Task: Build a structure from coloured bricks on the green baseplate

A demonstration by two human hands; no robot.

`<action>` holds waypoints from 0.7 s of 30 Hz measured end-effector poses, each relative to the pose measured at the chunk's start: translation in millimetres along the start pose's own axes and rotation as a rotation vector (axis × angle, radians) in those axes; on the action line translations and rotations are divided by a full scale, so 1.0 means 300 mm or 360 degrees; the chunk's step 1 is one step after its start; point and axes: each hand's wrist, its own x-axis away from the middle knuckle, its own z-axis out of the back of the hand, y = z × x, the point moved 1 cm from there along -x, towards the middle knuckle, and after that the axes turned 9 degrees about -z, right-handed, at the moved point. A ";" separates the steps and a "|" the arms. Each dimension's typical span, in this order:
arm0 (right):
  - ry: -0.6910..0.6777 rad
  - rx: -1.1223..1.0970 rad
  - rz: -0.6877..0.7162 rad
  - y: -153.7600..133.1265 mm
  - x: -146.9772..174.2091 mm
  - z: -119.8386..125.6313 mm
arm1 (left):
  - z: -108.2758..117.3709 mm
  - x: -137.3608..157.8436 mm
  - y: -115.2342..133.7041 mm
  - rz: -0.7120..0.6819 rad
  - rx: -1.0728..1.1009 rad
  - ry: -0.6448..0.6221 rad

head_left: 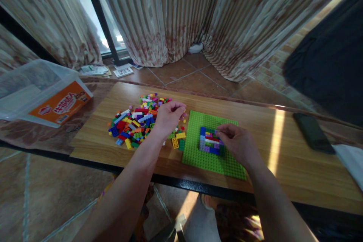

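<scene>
A green studded baseplate (195,121) lies on the wooden table, bearing a low rectangle of colored building bricks (202,144). Blue, purple and green bricks form its border; shorter rows in red, white and other colors lie inside. At its upper right corner, my right hand (236,140) pinches a small purplish building brick, partly hidden by the fingers. My left hand (170,117) is over the right side of a heap of loose bricks (136,124), thumb and fingertips pressed together. Whatever it may hold is too small to make out.
A clear plastic tub (42,68) with an orange label stands at the far left. On the right lie a dark phone (312,132) and something white (348,162). Yellow bricks (175,143) sit beside the baseplate's left edge. Curtains (181,15) hang beyond the table.
</scene>
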 end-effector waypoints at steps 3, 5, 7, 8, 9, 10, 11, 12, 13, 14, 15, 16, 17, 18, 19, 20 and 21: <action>-0.0065 -0.0023 -0.0057 0.000 0.001 -0.018 | -0.005 0.001 0.001 -0.0006 -0.0010 -0.0011; -0.0069 -0.0013 -0.0086 -0.005 0.001 -0.028 | -0.010 0.004 0.001 -0.0003 -0.0012 -0.0015; -0.0052 -0.0008 -0.0105 -0.007 0.000 -0.034 | -0.014 0.007 -0.001 0.0005 -0.0014 -0.0019; -0.0049 -0.0013 -0.0109 -0.007 -0.002 -0.036 | -0.016 0.009 -0.003 0.0008 -0.0014 -0.0020; -0.0040 -0.0021 -0.0109 -0.006 -0.004 -0.038 | -0.018 0.010 -0.004 0.0009 -0.0013 -0.0020; -0.0033 -0.0031 -0.0105 -0.004 -0.006 -0.039 | -0.019 0.011 -0.006 0.0008 -0.0011 -0.0024; -0.0030 -0.0045 -0.0099 -0.002 -0.007 -0.040 | -0.019 0.012 -0.007 0.0007 -0.0008 -0.0030; -0.0029 -0.0060 -0.0096 0.000 -0.009 -0.040 | -0.020 0.012 -0.008 0.0007 -0.0003 -0.0038; -0.0032 -0.0077 -0.0096 0.001 -0.009 -0.041 | -0.020 0.012 -0.009 0.0010 0.0000 -0.0046; -0.0035 -0.0089 -0.0100 0.002 -0.010 -0.042 | -0.020 0.012 -0.010 0.0014 -0.0002 -0.0050; -0.0042 -0.0100 -0.0107 0.001 -0.010 -0.043 | -0.020 0.012 -0.010 0.0019 -0.0008 -0.0055; -0.0055 -0.0114 -0.0113 0.000 -0.011 -0.044 | -0.020 0.013 -0.011 0.0021 -0.0019 -0.0057; -0.0066 -0.0130 -0.0118 -0.002 -0.011 -0.045 | -0.021 0.013 -0.011 0.0018 -0.0033 -0.0060; -0.0078 -0.0143 -0.0121 -0.005 -0.011 -0.046 | -0.022 0.014 -0.011 0.0012 -0.0047 -0.0065; -0.0088 -0.0151 -0.0122 -0.008 -0.012 -0.047 | -0.023 0.015 -0.012 0.0002 -0.0061 -0.0073; -0.0099 -0.0155 -0.0123 -0.011 -0.013 -0.048 | -0.025 0.017 -0.013 -0.0010 -0.0074 -0.0085; -0.0110 -0.0148 -0.0125 -0.013 -0.014 -0.048 | -0.028 0.019 -0.015 -0.0022 -0.0087 -0.0104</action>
